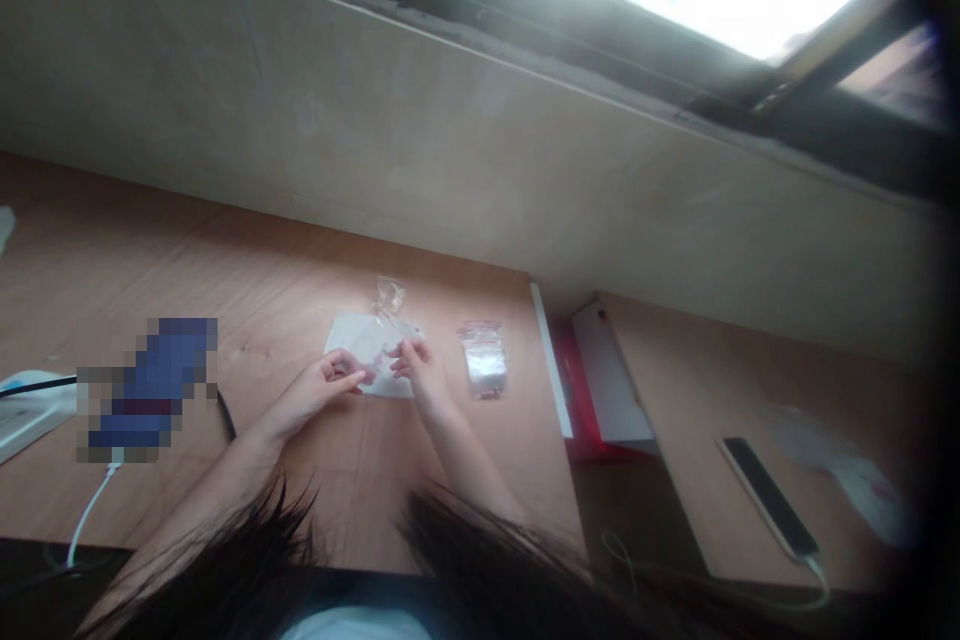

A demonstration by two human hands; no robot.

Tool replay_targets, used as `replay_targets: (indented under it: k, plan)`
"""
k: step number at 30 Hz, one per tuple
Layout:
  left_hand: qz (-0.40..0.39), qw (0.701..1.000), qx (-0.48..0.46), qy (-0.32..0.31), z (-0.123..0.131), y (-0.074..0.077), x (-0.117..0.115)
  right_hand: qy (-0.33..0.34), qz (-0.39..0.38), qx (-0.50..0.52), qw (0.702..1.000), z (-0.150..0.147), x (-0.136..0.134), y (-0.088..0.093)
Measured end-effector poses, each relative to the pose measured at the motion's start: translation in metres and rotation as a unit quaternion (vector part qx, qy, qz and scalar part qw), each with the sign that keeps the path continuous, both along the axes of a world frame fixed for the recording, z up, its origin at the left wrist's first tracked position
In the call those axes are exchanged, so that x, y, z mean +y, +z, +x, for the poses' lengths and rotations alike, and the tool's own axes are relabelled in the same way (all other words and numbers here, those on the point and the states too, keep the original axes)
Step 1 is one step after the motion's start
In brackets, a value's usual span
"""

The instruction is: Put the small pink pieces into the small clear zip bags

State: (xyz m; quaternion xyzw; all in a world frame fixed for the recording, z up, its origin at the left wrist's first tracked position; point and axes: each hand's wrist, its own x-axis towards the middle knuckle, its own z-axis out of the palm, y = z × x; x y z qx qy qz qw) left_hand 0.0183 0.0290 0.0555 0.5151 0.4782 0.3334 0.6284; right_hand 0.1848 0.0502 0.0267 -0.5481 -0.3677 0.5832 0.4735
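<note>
A white, flat, rectangular, paper-like sheet (351, 332) lies on the light-brown wooden counter (300, 290) near the middle of the frame, a little below centre. Small pale pinkish pieces show over it, too blurred to identify. The left hand (341, 374) is at the sheet's lower left, thumb and fingertips close together; the right hand (417, 366) is at its right side, fingers bent towards the thumb. I cannot tell whether either grip is clenched on anything. Crinkled clear plastic film (390, 294) lies at the sheet's upper edge, and a flat stack of clear plastic bags with reddish edges (484, 362) rests to the right of the right hand. At left, a pixelated blue oblong thing (161, 385) has a white cable (85, 510) below it. At lower right, a dark-screened, pale-edged phone (771, 495) lies beside loose clear plastic (847, 470).
</note>
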Motion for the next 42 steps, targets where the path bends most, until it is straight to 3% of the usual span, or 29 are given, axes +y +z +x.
replay_targets:
  k: [3,5,10,16,24,29,38,42]
  plan:
    - [0.000,0.994,-0.017,-0.106,-0.003,0.000,-0.005,-0.027,0.017,0.002,0.999,0.009,0.000,0.003]
    - [0.000,0.991,-0.028,-0.132,-0.008,0.003,-0.002,-0.012,0.023,-0.006,1.000,0.014,-0.003,0.007]
    - [0.024,0.998,0.013,-0.049,-0.005,0.012,0.018,0.032,0.040,-0.034,0.998,0.016,-0.014,0.015]
    - [0.095,0.990,0.092,-0.055,0.011,0.015,0.036,0.030,0.034,-0.063,0.997,0.016,-0.013,0.018]
    - [0.134,0.980,0.141,-0.050,0.013,0.013,0.029,0.014,0.057,-0.123,0.991,0.016,-0.014,0.014]
    - [0.122,0.983,0.134,-0.035,0.014,0.014,0.024,0.064,0.038,-0.063,0.995,0.014,-0.014,0.015]
    - [0.107,0.982,0.100,-0.116,0.023,0.012,0.021,0.004,0.042,-0.112,0.993,0.006,-0.015,0.013]
    - [0.122,0.979,0.119,-0.113,0.025,0.011,0.029,0.038,0.037,-0.064,0.997,0.002,-0.011,0.020]
